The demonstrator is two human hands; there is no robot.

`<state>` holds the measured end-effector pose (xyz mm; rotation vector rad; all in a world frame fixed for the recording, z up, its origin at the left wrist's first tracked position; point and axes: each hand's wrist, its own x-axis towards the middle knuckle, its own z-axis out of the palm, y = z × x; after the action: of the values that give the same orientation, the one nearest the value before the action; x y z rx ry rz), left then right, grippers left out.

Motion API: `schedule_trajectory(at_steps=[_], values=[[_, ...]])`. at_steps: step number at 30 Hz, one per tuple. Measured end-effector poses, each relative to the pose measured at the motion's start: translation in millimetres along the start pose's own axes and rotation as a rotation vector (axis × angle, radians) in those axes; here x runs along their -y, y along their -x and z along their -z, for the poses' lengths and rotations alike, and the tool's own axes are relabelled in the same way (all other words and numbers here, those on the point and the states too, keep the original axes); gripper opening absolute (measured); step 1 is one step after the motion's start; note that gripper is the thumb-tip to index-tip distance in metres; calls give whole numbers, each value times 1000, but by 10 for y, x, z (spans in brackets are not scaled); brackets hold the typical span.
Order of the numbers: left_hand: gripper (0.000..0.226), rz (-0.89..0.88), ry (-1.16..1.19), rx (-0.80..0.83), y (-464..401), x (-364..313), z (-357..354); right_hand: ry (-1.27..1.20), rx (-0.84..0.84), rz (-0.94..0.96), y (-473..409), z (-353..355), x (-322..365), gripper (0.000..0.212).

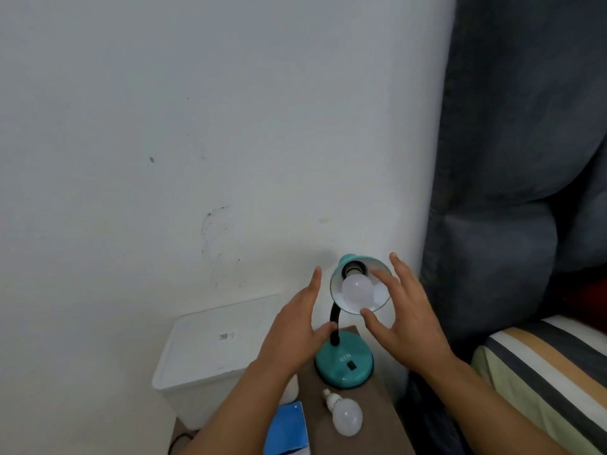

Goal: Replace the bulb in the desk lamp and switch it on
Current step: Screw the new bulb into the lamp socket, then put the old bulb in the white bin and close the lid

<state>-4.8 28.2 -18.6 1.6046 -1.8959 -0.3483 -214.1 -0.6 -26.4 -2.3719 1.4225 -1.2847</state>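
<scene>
Two bulbs in play: one seated in the socket (352, 270) inside the teal lamp shade (338, 277), call it the fitted bulb (358, 292); one spare bulb (345, 415) lying on its side on the brown table (377, 408), just in front of the lamp base (343, 364), screw cap pointing up-left. Can't tell from here which one is new; fitted bulb is unlit, so either you're about to unscrew it or you've just seated it. Your right hand (405, 318) is spread beside the shade, fingers straight, thumb under the rim, gripping nothing; your left hand (295, 326) is spread too, thumb near the black gooseneck (334, 323), whether touching I can't tell. Next move, my read: if swapping, steady the neck with the left, wrap the right around the bulb and twist; if it's already swapped, press the black rocker switch (351, 365) on the base. Blue box (289, 428) and white lidded bin (210, 353) sit left, clear of the work.
</scene>
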Motion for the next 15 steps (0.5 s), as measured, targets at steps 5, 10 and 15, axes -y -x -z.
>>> schedule_trajectory(at_steps=[5,10,15], values=[[79,82,9,-75,456,189,279,-37,-81,75,258,-20,384,52],[66,221,-66,-146,899,598,533,-179,95,96,417,-259,731,37],[60,356,-82,-236,1255,1056,743,-285,282,-16,402,-697,892,49]])
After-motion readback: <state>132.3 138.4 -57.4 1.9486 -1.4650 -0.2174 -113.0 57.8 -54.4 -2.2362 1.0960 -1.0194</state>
